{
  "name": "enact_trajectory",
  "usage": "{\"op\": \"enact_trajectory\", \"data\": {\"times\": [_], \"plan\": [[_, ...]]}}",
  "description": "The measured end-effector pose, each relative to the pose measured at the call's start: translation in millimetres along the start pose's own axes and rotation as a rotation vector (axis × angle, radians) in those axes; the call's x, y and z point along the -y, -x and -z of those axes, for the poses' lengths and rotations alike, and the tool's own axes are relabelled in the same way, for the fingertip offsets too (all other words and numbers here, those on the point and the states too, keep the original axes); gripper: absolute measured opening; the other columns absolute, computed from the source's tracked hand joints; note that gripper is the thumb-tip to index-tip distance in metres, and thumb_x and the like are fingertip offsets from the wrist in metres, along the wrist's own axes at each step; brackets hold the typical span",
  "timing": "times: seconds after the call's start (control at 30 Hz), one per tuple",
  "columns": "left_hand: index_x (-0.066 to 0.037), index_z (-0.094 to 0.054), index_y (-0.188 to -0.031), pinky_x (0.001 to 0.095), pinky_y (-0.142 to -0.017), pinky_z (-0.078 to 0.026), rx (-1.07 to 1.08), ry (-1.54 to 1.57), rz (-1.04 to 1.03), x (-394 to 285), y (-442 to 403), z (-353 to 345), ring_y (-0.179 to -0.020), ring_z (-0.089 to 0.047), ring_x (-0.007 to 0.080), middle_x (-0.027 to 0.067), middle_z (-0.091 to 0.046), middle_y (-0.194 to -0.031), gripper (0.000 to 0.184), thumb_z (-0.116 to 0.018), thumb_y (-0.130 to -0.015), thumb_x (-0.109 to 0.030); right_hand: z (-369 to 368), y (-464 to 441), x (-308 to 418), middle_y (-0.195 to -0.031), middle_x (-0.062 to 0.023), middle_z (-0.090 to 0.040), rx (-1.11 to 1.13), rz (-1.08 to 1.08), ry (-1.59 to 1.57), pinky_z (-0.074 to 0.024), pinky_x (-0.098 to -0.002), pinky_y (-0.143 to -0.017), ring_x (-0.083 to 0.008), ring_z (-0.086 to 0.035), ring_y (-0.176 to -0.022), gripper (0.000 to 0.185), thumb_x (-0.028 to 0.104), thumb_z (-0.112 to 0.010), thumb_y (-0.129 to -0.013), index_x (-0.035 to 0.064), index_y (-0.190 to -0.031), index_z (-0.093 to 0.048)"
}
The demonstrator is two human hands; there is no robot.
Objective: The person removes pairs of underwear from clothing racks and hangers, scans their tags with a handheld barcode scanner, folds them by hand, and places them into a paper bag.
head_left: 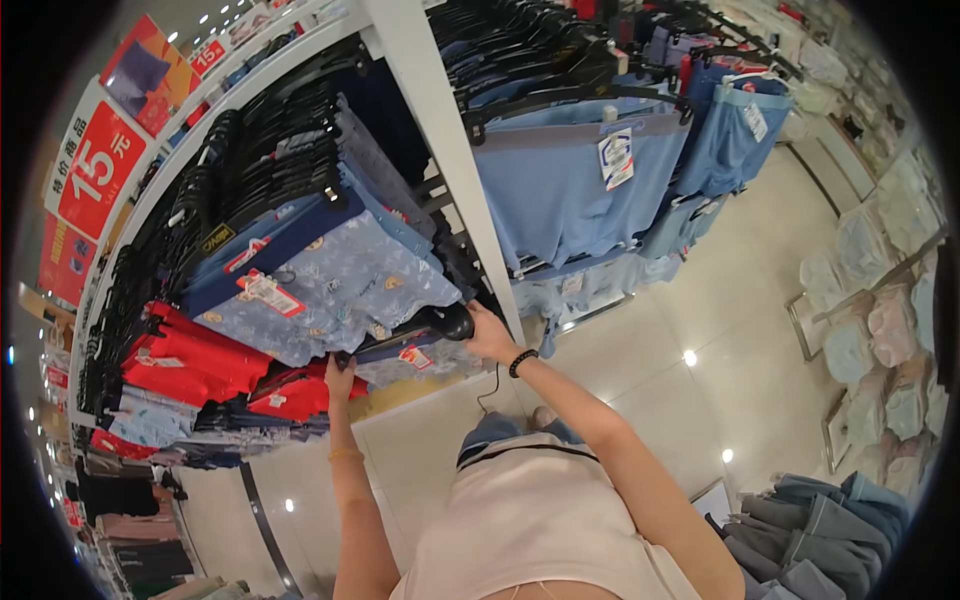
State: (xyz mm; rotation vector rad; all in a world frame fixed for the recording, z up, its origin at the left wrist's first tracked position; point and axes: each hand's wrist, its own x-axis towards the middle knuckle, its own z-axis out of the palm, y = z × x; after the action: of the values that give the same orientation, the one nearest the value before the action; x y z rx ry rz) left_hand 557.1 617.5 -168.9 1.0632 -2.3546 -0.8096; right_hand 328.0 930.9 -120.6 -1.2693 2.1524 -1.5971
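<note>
My left hand (341,377) is closed at the lower hem of blue patterned boxer shorts (335,280), its fingertips on a small black piece (343,359) like a hanger end. My right hand (488,335) grips a glossy black rounded object (452,322) beside the rack's white post. A dark bar shows between the hands; I cannot tell whether it joins both black pieces. Just below hang grey-blue shorts (420,366) with a red and white tag. The patterned shorts hang from a black hanger on the upper rail, a tag (270,293) on their front.
Red shorts (190,355) hang lower left. Past the white post (440,120), plain blue boxers (575,185) hang on another rail. A thin dark cord (496,378) dangles below my right hand. Packaged garments (890,330) line the right wall; folded grey clothes (815,530) lie lower right.
</note>
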Motion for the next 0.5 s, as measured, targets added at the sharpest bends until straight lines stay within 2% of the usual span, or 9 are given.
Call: {"op": "enact_trajectory", "data": {"times": [0.07,0.13,0.2,0.27,0.33,0.4,0.5], "plan": [[-0.001,-0.053,-0.102,0.0271,-0.068,-0.043,0.107,0.422,-0.044,14,-5,-8,-0.073,-0.053,0.0135,0.0015,-0.056,-0.082,0.031,-0.068,-0.078,-0.013,1,-1,4,-0.1,-0.0198,-0.054,-0.067,0.013,0.05,-0.0453,-0.0418,-0.08,-0.0402,-0.054,-0.09,0.036,0.003,-0.059,-0.058,-0.0005,-0.094,-0.058],[-0.002,-0.053,-0.098,0.0227,-0.066,-0.04,-0.012,0.541,-0.181,19,0,-20,-0.071,-0.045,0.0076,-0.0041,-0.051,-0.079,0.023,-0.066,-0.081,-0.007,-3,-2,-4,-0.101,-0.0199,-0.054,-0.118,0.048,0.06,-0.0448,-0.0421,-0.079,-0.0404,-0.053,-0.091,0.034,0.002,-0.058,-0.058,-0.0013,-0.091,-0.057],[-0.003,-0.053,-0.098,0.0226,-0.07,-0.04,0.081,0.606,0.154,49,4,-31,-0.076,-0.046,0.008,-0.0031,-0.051,-0.083,0.024,-0.067,-0.081,-0.01,-8,-3,-4,-0.095,-0.0217,-0.055,-0.193,0.055,0.029,-0.0446,-0.044,-0.077,-0.0419,-0.053,-0.089,0.031,0.001,-0.056,-0.057,-0.0025,-0.087,-0.056],[-0.004,-0.053,-0.103,0.0237,-0.078,-0.039,-0.01,0.798,-0.037,55,19,-51,-0.085,-0.047,0.0083,-0.0017,-0.053,-0.093,0.023,-0.064,-0.084,-0.012,-8,2,3,-0.094,-0.0225,-0.058,-0.189,-0.109,0.04,-0.0446,-0.0433,-0.073,-0.0428,-0.052,-0.088,0.035,0.003,-0.059,-0.058,-0.0004,-0.092,-0.056],[-0.004,-0.053,-0.109,0.0254,-0.084,-0.037,0.046,0.958,0.03,35,39,-51,-0.094,-0.047,0.009,-0.0009,-0.054,-0.104,0.025,-0.06,-0.087,-0.015,-10,9,10,-0.088,-0.0224,-0.059,-0.241,-0.195,0.037,-0.0445,-0.0433,-0.07,-0.0434,-0.053,-0.084,0.032,0.004,-0.059,-0.057,0.001,-0.089,-0.056],[-0.007,-0.052,-0.114,0.03,-0.084,-0.041,0.023,1.026,0.16,41,52,-56,-0.096,-0.052,0.0126,0.0013,-0.055,-0.108,0.028,-0.057,-0.09,-0.02,-12,12,16,-0.082,-0.0221,-0.059,-0.275,-0.245,0.048,-0.0446,-0.0431,-0.067,-0.0436,-0.053,-0.082,0.03,0.005,-0.059,-0.057,0.0021,-0.087,-0.056],[-0.008,-0.052,-0.113,0.0297,-0.083,-0.041,0.042,1.14,0.262,34,60,-40,-0.094,-0.053,0.0142,0.0018,-0.055,-0.106,0.025,-0.056,-0.09,-0.019,-16,14,20,-0.077,-0.0219,-0.059,-0.304,-0.277,0.077,-0.0454,-0.0429,-0.067,-0.0429,-0.054,-0.082,0.028,0.007,-0.059,-0.055,0.0022,-0.083,-0.058]]}}
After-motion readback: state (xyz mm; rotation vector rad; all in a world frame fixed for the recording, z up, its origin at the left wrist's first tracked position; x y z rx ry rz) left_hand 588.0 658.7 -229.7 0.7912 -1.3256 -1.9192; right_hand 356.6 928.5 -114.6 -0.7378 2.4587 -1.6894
